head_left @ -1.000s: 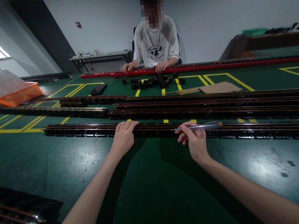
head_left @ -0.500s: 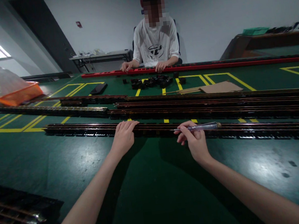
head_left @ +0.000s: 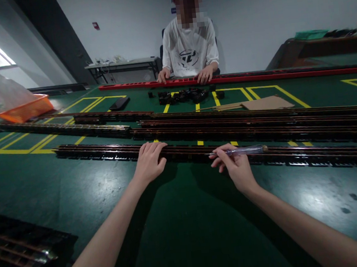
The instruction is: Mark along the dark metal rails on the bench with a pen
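Rests the left hand (head_left: 149, 164), with fingers close together and thumb apart, on a long, glossy black, copper-striped rail (head_left: 185, 151) on the green tabletop (head_left: 101, 184); pinches a slim, clear-handled screwdriver (head_left: 253, 150) in the right hand (head_left: 238, 167). Probably handles stiff, slick, fairly weighty; best gripped across both long edges.

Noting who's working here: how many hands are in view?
4: wearer's left hand on the near dark rail; wearer's right hand holding a slim tool there; opposite, co-worker's right hand and co-worker's left hand at the red rail.

Head-worn view, forward and down
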`<state>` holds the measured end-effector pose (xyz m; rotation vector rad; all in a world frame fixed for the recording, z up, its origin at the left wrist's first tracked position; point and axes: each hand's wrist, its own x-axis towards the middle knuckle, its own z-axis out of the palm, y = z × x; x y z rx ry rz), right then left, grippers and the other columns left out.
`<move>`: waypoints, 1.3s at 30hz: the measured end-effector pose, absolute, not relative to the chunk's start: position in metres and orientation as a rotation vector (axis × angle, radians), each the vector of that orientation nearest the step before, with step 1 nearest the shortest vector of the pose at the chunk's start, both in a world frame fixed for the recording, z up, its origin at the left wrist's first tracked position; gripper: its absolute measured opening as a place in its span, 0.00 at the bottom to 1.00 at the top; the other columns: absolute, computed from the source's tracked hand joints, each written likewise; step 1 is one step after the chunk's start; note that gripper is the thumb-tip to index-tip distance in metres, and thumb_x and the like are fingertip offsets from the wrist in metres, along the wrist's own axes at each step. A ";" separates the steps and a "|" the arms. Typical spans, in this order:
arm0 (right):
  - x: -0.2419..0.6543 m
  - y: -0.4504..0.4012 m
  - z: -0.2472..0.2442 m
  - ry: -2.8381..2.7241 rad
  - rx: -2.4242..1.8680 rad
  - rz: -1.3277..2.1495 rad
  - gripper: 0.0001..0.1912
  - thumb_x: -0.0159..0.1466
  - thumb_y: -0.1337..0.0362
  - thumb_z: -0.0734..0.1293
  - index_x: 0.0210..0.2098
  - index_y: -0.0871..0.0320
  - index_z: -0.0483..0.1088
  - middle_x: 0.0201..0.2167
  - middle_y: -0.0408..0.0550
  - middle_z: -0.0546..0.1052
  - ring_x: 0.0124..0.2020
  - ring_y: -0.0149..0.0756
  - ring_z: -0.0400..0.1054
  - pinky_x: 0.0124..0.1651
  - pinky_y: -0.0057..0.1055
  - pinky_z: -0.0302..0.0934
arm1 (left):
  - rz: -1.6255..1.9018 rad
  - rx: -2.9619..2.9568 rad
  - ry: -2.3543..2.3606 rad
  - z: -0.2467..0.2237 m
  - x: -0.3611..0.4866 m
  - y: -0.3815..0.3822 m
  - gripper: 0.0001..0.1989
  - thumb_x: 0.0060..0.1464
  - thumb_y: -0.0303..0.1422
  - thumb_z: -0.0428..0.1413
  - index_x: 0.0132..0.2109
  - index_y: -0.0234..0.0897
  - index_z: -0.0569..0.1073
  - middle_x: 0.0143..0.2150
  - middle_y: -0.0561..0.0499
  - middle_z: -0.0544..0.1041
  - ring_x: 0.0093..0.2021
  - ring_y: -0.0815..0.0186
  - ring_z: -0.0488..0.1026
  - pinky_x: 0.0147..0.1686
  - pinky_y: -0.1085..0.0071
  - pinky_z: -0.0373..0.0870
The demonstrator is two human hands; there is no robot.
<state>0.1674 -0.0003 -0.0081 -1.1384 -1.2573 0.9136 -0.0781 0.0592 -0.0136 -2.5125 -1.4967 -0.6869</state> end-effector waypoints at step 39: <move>0.162 0.000 -0.007 -1.410 -1.180 0.989 0.12 0.62 0.55 0.63 0.37 0.57 0.69 0.37 0.51 0.78 0.26 0.31 0.70 0.22 0.26 0.59 | -0.607 -2.282 -1.435 -0.019 -0.075 0.058 0.20 0.53 0.21 0.45 0.50 0.38 0.70 0.47 0.47 0.76 0.50 0.56 0.68 0.58 0.54 0.53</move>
